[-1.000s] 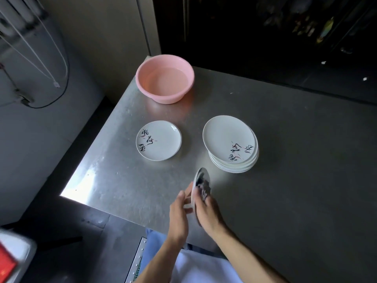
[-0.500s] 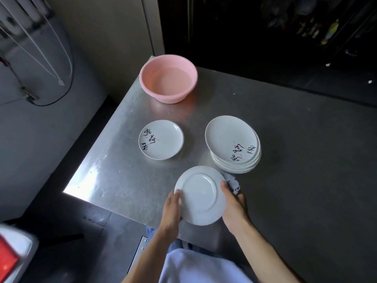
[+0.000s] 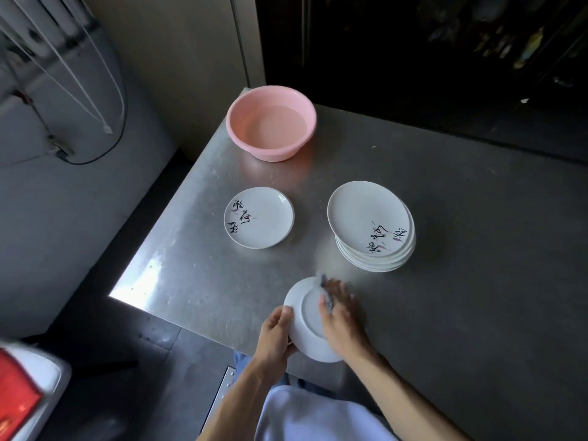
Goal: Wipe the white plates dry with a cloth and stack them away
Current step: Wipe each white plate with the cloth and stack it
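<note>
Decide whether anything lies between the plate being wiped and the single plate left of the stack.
Nothing visible does. Bare table separates the held plate from the single plate; the stack stands to the right, the pink basin beyond. The left hand grips the held plate; the right hand presses the cloth on it.

Steel table [image 3: 461, 202] in front of me: brushed metal top, dull grey over most of its surface. Bright glare patch [image 3: 143, 281] on its near-left corner. Grey wall [image 3: 63, 233] to my left, with white cords [image 3: 73, 78] hanging down it and a black cable [image 3: 108, 151] looping below them. Beige wall panel [image 3: 191, 52] stands behind the table's far-left corner. Beyond the far edge is a dark space [image 3: 397, 43], details unreadable. Floor [image 3: 105, 313] beside the table is dark. Red-and-white object [image 3: 25, 399] at lower left, blurred, not identifiable.
</note>
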`<state>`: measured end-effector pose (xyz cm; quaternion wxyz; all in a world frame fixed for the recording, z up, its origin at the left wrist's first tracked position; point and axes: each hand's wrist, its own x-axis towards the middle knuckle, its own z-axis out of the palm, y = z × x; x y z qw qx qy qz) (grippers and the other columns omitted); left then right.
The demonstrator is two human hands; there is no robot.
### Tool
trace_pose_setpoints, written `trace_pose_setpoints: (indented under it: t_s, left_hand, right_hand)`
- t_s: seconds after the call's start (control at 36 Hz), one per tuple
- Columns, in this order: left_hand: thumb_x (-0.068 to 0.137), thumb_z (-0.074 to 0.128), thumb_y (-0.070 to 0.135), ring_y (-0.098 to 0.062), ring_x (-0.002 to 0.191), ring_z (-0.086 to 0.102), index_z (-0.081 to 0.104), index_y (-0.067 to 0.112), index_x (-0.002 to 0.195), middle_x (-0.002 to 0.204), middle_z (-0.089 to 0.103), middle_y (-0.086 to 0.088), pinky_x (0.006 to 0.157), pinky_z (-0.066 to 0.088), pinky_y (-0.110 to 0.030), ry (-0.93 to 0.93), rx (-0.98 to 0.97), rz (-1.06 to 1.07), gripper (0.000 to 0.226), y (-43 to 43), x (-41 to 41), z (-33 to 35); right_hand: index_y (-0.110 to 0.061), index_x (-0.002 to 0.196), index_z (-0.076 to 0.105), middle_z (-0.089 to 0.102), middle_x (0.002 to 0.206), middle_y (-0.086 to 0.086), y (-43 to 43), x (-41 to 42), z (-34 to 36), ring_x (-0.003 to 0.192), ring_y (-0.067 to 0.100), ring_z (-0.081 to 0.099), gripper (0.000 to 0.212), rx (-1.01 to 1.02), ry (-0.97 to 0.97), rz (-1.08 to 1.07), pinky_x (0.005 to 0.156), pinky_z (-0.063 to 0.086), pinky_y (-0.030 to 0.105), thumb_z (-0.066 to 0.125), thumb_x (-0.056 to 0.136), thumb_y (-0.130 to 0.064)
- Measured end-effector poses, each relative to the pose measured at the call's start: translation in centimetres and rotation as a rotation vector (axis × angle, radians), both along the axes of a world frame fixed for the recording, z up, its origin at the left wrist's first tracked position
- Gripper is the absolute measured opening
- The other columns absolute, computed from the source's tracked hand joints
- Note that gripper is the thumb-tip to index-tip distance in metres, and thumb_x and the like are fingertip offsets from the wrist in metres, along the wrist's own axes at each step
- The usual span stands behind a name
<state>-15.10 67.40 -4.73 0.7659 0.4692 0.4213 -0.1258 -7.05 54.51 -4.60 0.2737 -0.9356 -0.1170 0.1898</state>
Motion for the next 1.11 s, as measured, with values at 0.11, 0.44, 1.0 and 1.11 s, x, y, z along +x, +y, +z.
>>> trace_pose_setpoints:
  t_s: [0.11,0.44,1.0,1.11]
  left_hand:
    - [0.113,0.042,0.033,-0.025,0.096,0.075,0.07,0.007,0.122,0.113,0.078,-0.016,0.074,0.062,-0.037,-0.018,-0.034,0.052,0.039,0.0,0.9,-0.3]
    - [0.111,0.046,0.04,-0.024,0.099,0.074,0.07,0.013,0.122,0.116,0.077,-0.015,0.078,0.063,-0.041,-0.012,-0.021,0.063,0.038,-0.5,0.7,-1.1]
    - [0.109,0.051,0.042,-0.014,0.099,0.074,0.073,0.036,0.119,0.113,0.078,0.002,0.073,0.061,-0.03,-0.107,0.039,-0.037,0.025,0.8,1.0,1.1]
    - [0.109,0.052,0.038,-0.015,0.104,0.075,0.072,0.035,0.121,0.116,0.078,-0.002,0.076,0.061,-0.03,-0.183,0.073,-0.086,0.024,0.1,1.1,1.7]
  right_hand:
    - [-0.016,0.158,0.021,0.007,0.166,-0.002,0.2,-1.9,-0.8,0.155,0.017,0.001,0.055,-0.052,-0.009,0.309,0.123,-0.003,0.034,0.032,0.107,-0.035]
    - [-0.015,0.159,0.016,0.003,0.168,0.003,-2.1,-0.4,-0.4,0.154,0.015,-0.001,0.057,-0.217,0.069,0.271,0.124,-0.001,0.037,0.027,0.108,-0.037]
    - [0.0,0.144,0.046,0.039,0.155,0.016,0.0,0.8,0.0,0.147,0.031,0.028,0.043,0.125,0.162,-0.222,0.122,0.017,0.041,0.039,0.107,-0.019]
    - [-0.014,0.148,0.046,0.05,0.146,0.003,2.9,0.7,2.4,0.139,0.02,0.038,0.044,0.352,-0.022,-0.1,0.118,0.026,0.035,0.04,0.104,-0.017]
